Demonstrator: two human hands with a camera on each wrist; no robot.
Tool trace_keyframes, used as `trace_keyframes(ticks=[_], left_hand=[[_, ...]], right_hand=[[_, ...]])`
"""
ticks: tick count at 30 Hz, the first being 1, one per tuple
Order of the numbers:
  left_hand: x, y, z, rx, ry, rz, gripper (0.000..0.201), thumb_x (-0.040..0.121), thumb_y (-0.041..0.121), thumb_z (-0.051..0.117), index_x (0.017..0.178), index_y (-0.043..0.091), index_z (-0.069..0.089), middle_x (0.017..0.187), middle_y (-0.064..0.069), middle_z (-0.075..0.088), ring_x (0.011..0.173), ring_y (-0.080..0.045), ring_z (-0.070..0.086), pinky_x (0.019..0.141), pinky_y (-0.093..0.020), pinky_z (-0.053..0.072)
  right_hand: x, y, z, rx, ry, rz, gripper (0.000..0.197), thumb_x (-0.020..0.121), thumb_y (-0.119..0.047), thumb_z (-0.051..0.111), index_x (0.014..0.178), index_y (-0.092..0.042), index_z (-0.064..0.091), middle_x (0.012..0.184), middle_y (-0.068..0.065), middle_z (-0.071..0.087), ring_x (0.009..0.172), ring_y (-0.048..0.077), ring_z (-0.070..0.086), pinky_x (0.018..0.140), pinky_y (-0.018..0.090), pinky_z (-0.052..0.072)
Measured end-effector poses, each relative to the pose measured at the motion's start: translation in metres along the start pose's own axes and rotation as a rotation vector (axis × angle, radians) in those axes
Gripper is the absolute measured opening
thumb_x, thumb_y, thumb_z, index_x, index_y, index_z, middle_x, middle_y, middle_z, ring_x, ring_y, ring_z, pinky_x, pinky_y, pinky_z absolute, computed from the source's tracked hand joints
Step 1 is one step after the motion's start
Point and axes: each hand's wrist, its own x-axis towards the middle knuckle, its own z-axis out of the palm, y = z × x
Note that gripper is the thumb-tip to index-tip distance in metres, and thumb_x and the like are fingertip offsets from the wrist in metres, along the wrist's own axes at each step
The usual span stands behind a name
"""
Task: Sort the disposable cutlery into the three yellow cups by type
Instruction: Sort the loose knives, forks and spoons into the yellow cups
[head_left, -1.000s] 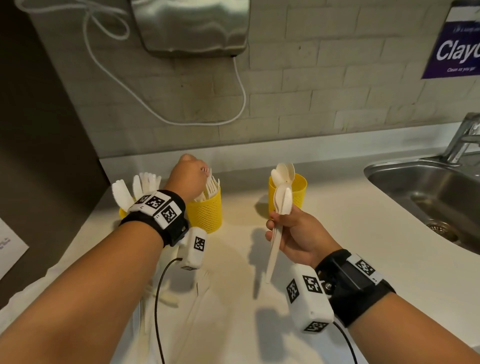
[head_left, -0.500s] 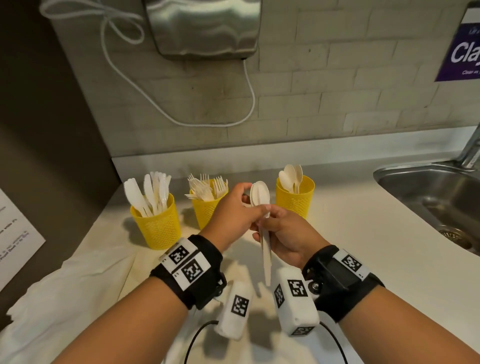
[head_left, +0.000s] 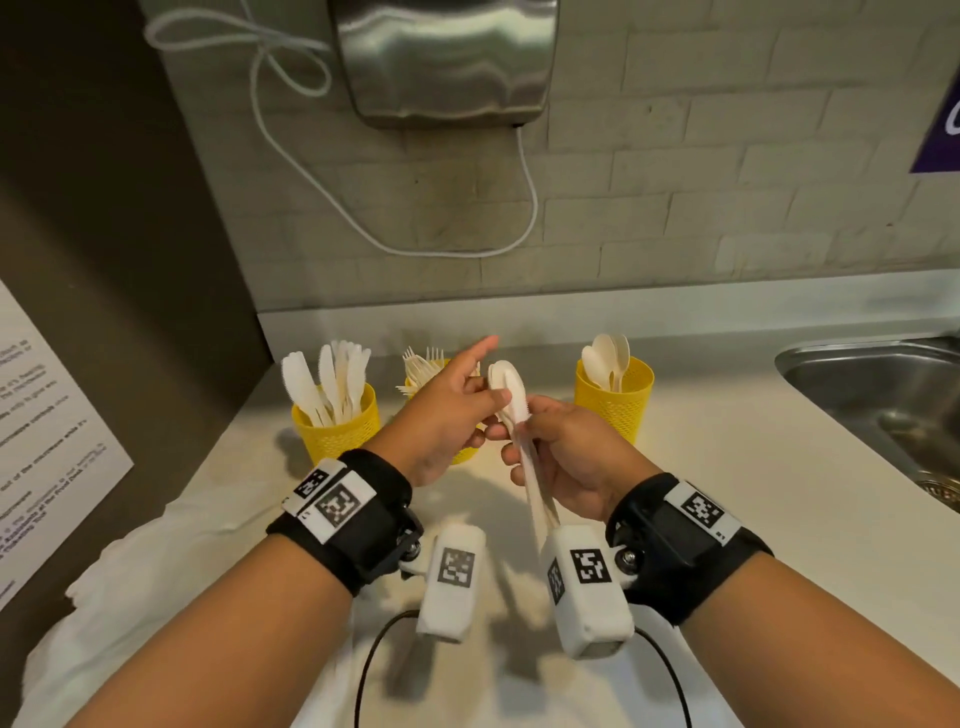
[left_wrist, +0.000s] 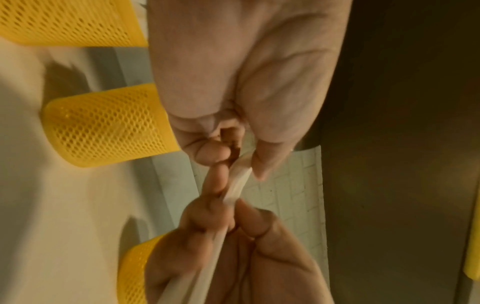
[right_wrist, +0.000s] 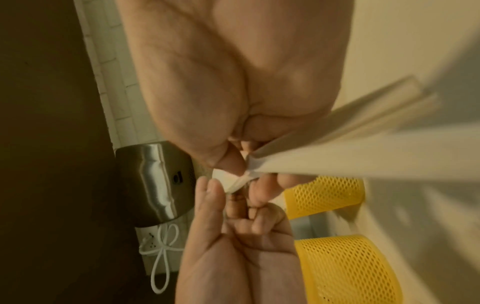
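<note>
Three yellow mesh cups stand at the back of the counter: the left cup holds knives, the middle cup holds forks and is mostly hidden behind my left hand, and the right cup holds spoons. My right hand grips a small bundle of white spoons by the handles, bowls up, in front of the middle cup. My left hand pinches the bowl end of the bundle between thumb and fingers, index finger pointing out. The left wrist view shows that pinch on the spoons.
A steel sink is sunk into the counter at the right. White paper towel covers the counter's near left. A hand dryer with a looped cord hangs on the wall above. A printed sheet lies at the far left.
My left hand has left the fork cup, come across to the spoons in my right hand and taken hold of their bowl end. The right hand has drawn the spoons slightly left.
</note>
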Motion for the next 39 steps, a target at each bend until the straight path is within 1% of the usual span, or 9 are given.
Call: trace_keyframes(ticks=[5,9,14,20,24,28,31,34,39], left_hand=[[-0.004,0.008,-0.011,0.147,-0.005,0.012,0.041,0.089,-0.003,0.044,0.109,0.030,0.056,0.095,-0.012,0.056,0.058,-0.018,0.053,0.050,-0.023,0.041],[-0.005,0.008,-0.014,0.182,0.094,0.020,0.034,0.090,-0.001,0.044,0.113,0.024,0.049,0.096,-0.012,0.056,0.051,-0.017,0.050,0.043,-0.020,0.042],[-0.007,0.009,-0.018,0.288,0.143,0.140,0.025,0.087,0.011,0.063,0.107,0.016,0.049,0.096,-0.010,0.056,0.061,-0.015,0.057,0.054,-0.024,0.052],[-0.008,0.020,-0.023,0.134,0.195,0.142,0.021,0.089,0.003,0.058,0.096,0.021,0.051,0.101,-0.007,0.065,0.078,-0.015,0.066,0.058,-0.019,0.054],[-0.014,0.058,-0.061,0.232,0.396,0.312,0.023,0.090,0.003,0.056,0.089,0.026,0.051,0.094,0.002,0.067,0.084,-0.015,0.068,0.073,-0.026,0.055],[-0.024,0.082,-0.124,0.649,0.677,0.439,0.021,0.090,0.014,0.057,0.109,0.023,0.055,0.099,0.007,0.063,0.093,-0.011,0.063,0.086,-0.027,0.048],[-0.015,0.062,-0.153,0.835,0.793,0.372,0.023,0.090,0.015,0.058,0.113,0.014,0.055,0.104,-0.007,0.064,0.093,-0.019,0.059,0.082,-0.027,0.042],[0.000,0.027,-0.163,0.864,0.776,0.236,0.023,0.089,0.015,0.059,0.111,0.012,0.056,0.103,-0.015,0.065,0.092,-0.028,0.060,0.077,-0.029,0.041],[0.005,-0.003,-0.153,0.898,0.613,0.062,0.044,0.089,0.024,0.062,0.128,0.010,0.051,0.130,-0.017,0.050,0.109,-0.031,0.056,0.094,-0.037,0.042]], right_hand=[[0.001,0.002,0.014,-0.132,-0.037,-0.022,0.027,0.094,-0.006,0.037,0.107,-0.005,0.060,0.085,0.010,0.060,0.056,0.014,0.046,0.051,0.026,0.036],[0.003,0.005,0.018,-0.211,-0.034,-0.079,0.024,0.099,-0.007,0.040,0.112,-0.008,0.060,0.086,0.008,0.062,0.062,0.016,0.052,0.056,0.028,0.042],[0.009,0.006,0.016,-0.176,0.054,-0.067,0.018,0.094,-0.014,0.056,0.111,-0.015,0.057,0.087,0.006,0.063,0.067,0.017,0.055,0.059,0.029,0.046],[0.017,0.004,0.019,-0.031,0.081,-0.087,0.018,0.100,-0.019,0.044,0.099,-0.014,0.061,0.076,0.006,0.057,0.066,0.018,0.054,0.060,0.030,0.044],[0.023,-0.032,-0.004,-0.202,0.328,-0.338,0.018,0.098,-0.015,0.044,0.088,-0.019,0.058,0.077,0.002,0.061,0.080,0.019,0.059,0.075,0.032,0.045],[0.023,-0.080,-0.050,-0.423,0.637,-0.586,0.010,0.095,-0.018,0.047,0.093,-0.018,0.057,0.083,0.002,0.063,0.085,0.022,0.059,0.077,0.037,0.044],[0.035,-0.088,-0.075,-0.574,0.774,-0.563,0.011,0.093,-0.021,0.049,0.103,-0.018,0.055,0.094,0.009,0.065,0.094,0.028,0.062,0.086,0.043,0.049],[0.050,-0.078,-0.086,-0.655,0.805,-0.474,0.010,0.093,-0.024,0.049,0.102,-0.021,0.052,0.099,0.011,0.065,0.095,0.031,0.063,0.089,0.050,0.050],[0.052,-0.064,-0.091,-0.712,0.778,-0.286,0.055,0.091,-0.015,0.056,0.141,-0.015,0.034,0.134,0.017,0.052,0.119,0.034,0.053,0.097,0.039,0.043]])
